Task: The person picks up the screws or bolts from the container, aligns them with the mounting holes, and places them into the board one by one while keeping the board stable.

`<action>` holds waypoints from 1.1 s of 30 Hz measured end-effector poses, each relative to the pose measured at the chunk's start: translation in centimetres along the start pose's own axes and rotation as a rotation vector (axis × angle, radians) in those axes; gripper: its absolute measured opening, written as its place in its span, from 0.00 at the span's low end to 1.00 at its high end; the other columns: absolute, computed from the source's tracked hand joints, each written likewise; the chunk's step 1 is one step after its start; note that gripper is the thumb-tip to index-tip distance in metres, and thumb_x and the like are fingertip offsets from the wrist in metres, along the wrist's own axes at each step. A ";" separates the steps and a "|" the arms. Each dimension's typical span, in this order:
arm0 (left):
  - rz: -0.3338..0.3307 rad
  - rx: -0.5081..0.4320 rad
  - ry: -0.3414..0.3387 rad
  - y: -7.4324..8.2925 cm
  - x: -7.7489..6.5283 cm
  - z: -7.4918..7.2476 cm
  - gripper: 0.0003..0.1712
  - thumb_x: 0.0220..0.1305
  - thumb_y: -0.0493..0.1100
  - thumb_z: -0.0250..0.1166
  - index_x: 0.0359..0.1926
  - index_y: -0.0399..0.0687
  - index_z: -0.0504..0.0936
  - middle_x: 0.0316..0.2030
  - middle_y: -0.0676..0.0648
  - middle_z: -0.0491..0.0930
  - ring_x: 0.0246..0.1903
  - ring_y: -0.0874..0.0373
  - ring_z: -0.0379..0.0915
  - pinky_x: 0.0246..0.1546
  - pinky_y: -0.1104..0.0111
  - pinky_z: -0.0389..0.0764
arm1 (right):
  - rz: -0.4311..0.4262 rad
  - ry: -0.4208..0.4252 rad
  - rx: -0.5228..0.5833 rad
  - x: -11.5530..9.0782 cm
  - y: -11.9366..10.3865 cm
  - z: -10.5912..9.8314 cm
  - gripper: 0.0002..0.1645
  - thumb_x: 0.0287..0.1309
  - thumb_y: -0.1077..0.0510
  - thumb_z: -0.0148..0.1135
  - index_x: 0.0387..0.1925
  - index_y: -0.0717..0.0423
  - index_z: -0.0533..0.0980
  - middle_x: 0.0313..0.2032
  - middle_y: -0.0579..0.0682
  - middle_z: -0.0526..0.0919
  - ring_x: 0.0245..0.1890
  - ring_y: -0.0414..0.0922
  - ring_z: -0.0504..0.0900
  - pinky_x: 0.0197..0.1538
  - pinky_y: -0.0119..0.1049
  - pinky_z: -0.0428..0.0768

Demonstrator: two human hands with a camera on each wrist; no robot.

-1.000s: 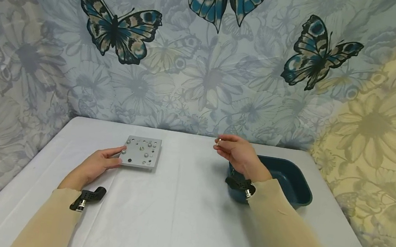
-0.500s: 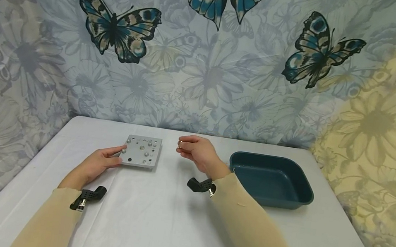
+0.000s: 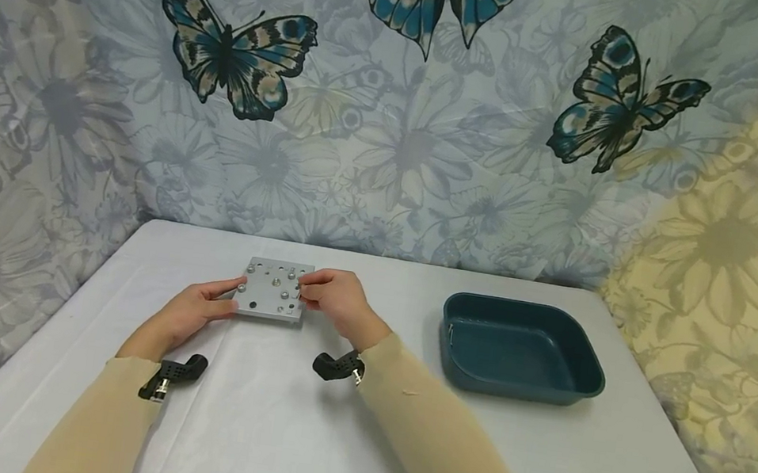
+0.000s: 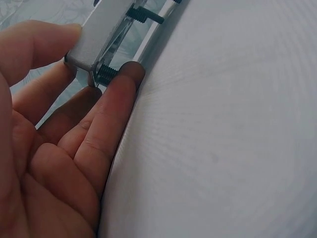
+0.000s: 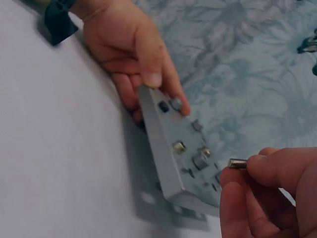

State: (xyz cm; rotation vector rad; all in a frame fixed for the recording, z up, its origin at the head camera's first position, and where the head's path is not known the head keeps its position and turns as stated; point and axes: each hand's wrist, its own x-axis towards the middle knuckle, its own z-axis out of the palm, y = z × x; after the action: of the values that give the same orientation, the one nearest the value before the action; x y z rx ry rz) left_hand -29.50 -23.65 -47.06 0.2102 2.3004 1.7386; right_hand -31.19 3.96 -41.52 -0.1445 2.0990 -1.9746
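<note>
A square silver metal plate [image 3: 264, 298] with holes and several screws or pins in its top lies at the left of the table. My left hand [image 3: 177, 316] grips its left edge, thumb on the near side. In the left wrist view, threaded screw ends [image 4: 148, 15] stick out under the plate, and a fingertip is next to one. My right hand [image 3: 343, 308] is at the plate's right edge, in front of some holes. Between thumb and fingers it pinches a short shiny metal pin [image 5: 237, 163], held above the plate in the right wrist view.
A dark teal rectangular tray [image 3: 510, 387] stands at the right of the white-clothed table [image 3: 268, 422]. A cloth printed with butterflies and flowers [image 3: 404, 152] hangs behind and beside the table. Each wrist wears a black camera mount [image 3: 336, 367].
My right hand has moved left from above the teal tray to the plate's right edge, carrying the pin. My left hand has kept its grip on the plate.
</note>
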 end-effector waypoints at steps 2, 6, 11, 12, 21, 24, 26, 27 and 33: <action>0.002 0.006 -0.001 0.0 0.1 0.0 0.38 0.71 0.46 0.64 0.76 0.43 0.60 0.73 0.35 0.57 0.68 0.42 0.60 0.62 0.61 0.72 | -0.019 0.002 -0.039 0.1 0.1 0.4 0.12 0.58 0.71 0.64 0.45 0.71 0.84 0.40 0.55 0.86 0.33 0.42 0.82 0.40 0.33 0.83; -0.002 0.003 -0.003 0.0 0.1 0.0 0.38 0.71 0.47 0.64 0.76 0.44 0.60 0.73 0.36 0.57 0.67 0.42 0.61 0.62 0.60 0.71 | -0.036 0.019 -0.118 0.3 0.7 0.7 0.11 0.56 0.71 0.65 0.42 0.67 0.86 0.37 0.52 0.86 0.31 0.41 0.81 0.38 0.32 0.82; -0.004 -0.004 -0.008 0.0 0.0 0.1 0.38 0.71 0.47 0.64 0.76 0.44 0.60 0.73 0.36 0.56 0.67 0.42 0.61 0.62 0.61 0.71 | -0.031 0.029 -0.169 0.5 1.3 0.8 0.09 0.57 0.69 0.67 0.40 0.62 0.87 0.37 0.48 0.85 0.34 0.40 0.83 0.40 0.32 0.84; -0.004 -0.005 -0.007 0.0 0.0 0.1 0.38 0.71 0.47 0.64 0.76 0.44 0.60 0.73 0.36 0.56 0.67 0.42 0.61 0.62 0.60 0.71 | -0.034 0.029 -0.173 0.6 1.4 0.8 0.09 0.57 0.68 0.67 0.40 0.62 0.87 0.38 0.47 0.85 0.34 0.40 0.83 0.40 0.32 0.84; -0.032 0.014 0.001 0.0 0.2 0.0 0.39 0.70 0.48 0.64 0.76 0.46 0.60 0.73 0.37 0.56 0.64 0.42 0.67 0.67 0.53 0.64 | -0.063 0.017 -0.310 0.7 1.6 0.8 0.08 0.59 0.66 0.68 0.40 0.56 0.87 0.38 0.44 0.85 0.38 0.39 0.81 0.39 0.31 0.81; -0.029 0.013 0.001 0.1 0.2 0.0 0.39 0.70 0.48 0.64 0.76 0.46 0.60 0.73 0.37 0.56 0.64 0.42 0.66 0.66 0.53 0.65 | -0.096 0.008 -0.417 0.6 1.4 0.8 0.08 0.59 0.64 0.68 0.39 0.53 0.88 0.37 0.41 0.84 0.39 0.39 0.79 0.40 0.32 0.78; -0.031 0.013 0.003 0.1 0.1 0.0 0.39 0.70 0.48 0.64 0.76 0.46 0.60 0.73 0.37 0.57 0.65 0.42 0.66 0.67 0.53 0.64 | -0.132 0.000 -0.506 0.6 1.3 0.8 0.08 0.60 0.62 0.68 0.40 0.52 0.88 0.36 0.40 0.84 0.40 0.38 0.79 0.41 0.32 0.77; -0.032 0.014 0.005 0.1 0.1 0.0 0.39 0.70 0.48 0.64 0.76 0.46 0.60 0.73 0.37 0.57 0.65 0.42 0.66 0.67 0.53 0.64 | -0.146 -0.004 -0.539 0.6 1.2 0.8 0.08 0.60 0.62 0.68 0.40 0.51 0.88 0.36 0.39 0.84 0.39 0.38 0.79 0.42 0.32 0.77; -0.039 0.013 0.005 0.1 0.0 0.0 0.39 0.70 0.48 0.64 0.76 0.48 0.60 0.73 0.38 0.58 0.64 0.42 0.66 0.68 0.50 0.60 | -0.192 -0.005 -0.648 0.6 1.2 0.9 0.07 0.61 0.60 0.68 0.40 0.51 0.88 0.35 0.38 0.85 0.39 0.36 0.79 0.44 0.32 0.77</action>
State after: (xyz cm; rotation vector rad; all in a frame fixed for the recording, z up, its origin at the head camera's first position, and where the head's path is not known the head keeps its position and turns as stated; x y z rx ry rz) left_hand -29.48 -23.62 -46.92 0.1625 2.3040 1.7073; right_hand -31.41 3.00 -42.77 -0.4801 2.7277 -1.2934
